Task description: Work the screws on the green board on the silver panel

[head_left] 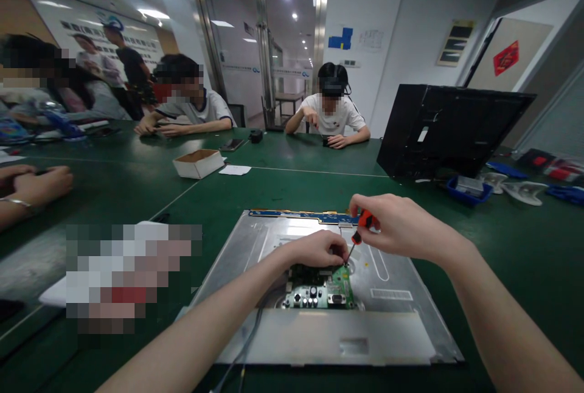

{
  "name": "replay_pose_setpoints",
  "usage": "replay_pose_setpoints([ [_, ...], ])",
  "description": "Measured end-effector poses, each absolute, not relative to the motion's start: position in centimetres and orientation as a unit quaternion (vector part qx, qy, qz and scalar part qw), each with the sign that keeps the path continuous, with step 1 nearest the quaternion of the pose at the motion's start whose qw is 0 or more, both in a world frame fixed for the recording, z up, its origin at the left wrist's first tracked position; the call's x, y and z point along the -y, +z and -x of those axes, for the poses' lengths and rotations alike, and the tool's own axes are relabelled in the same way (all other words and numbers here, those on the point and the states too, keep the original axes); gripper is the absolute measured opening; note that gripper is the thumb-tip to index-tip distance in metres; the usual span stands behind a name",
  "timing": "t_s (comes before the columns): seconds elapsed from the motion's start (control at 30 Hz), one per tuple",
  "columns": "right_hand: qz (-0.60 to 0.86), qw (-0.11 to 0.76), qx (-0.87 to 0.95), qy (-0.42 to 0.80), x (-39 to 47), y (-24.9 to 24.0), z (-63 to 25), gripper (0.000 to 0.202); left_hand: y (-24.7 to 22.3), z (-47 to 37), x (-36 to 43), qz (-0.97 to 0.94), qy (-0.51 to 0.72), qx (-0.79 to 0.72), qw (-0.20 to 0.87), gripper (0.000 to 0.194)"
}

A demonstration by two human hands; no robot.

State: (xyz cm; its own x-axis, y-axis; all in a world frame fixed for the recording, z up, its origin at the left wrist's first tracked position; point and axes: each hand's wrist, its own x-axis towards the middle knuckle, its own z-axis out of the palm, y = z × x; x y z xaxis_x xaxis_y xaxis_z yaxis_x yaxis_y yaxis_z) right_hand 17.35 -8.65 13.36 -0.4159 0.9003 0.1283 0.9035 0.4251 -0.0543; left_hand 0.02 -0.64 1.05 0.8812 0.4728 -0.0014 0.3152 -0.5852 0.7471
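Observation:
A metal display panel (387, 332) lies flat on the green table before me, with a green circuit board (342, 289) at its middle. My right hand (387, 222) grips a red and black screwdriver (356, 238) by its handle, tilted, its tip at the board's upper right corner. Close beside that tip, my left hand (322, 250) has its fingers curled together over the board's upper edge; whatever they pinch is hidden. A narrow blue circuit strip (292, 215) runs along the panel's far edge. Dark cables (249, 344) trail from the board's left side over the near edge.
A black monitor casing (438, 131) stands at the right, near a blue tray (469, 191). Farther back on the table (310, 189) are an open white box (199, 164), a paper slip (235, 170) and a phone (232, 145). Other people sit across and at the left.

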Motion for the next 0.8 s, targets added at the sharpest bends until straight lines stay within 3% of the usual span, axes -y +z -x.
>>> replay_pose_setpoints([
  [0.27,0.570,0.041,0.818,-0.066,8.22,13.25,-16.86,0.032,0.99,-0.06,0.55,-0.885,0.100,-0.216,0.401,0.012],
  [0.43,0.550,0.059,0.831,-0.058,8.58,13.30,-16.79,0.012,1.07,-0.06,0.59,-0.884,0.098,-0.219,0.400,0.012],
  [0.6,0.527,0.071,0.846,-0.045,8.64,13.28,-16.93,0.018,1.19,-0.02,0.66,-0.885,0.096,-0.216,0.400,0.011],
  [0.73,0.549,0.049,0.832,-0.068,8.31,13.14,-16.66,0.034,1.06,-0.07,0.67,-0.885,0.097,-0.220,0.399,0.012],
  [0.8,0.556,0.046,0.826,-0.078,8.25,13.08,-16.56,0.030,1.01,-0.10,0.66,-0.884,0.099,-0.221,0.399,0.012],
])
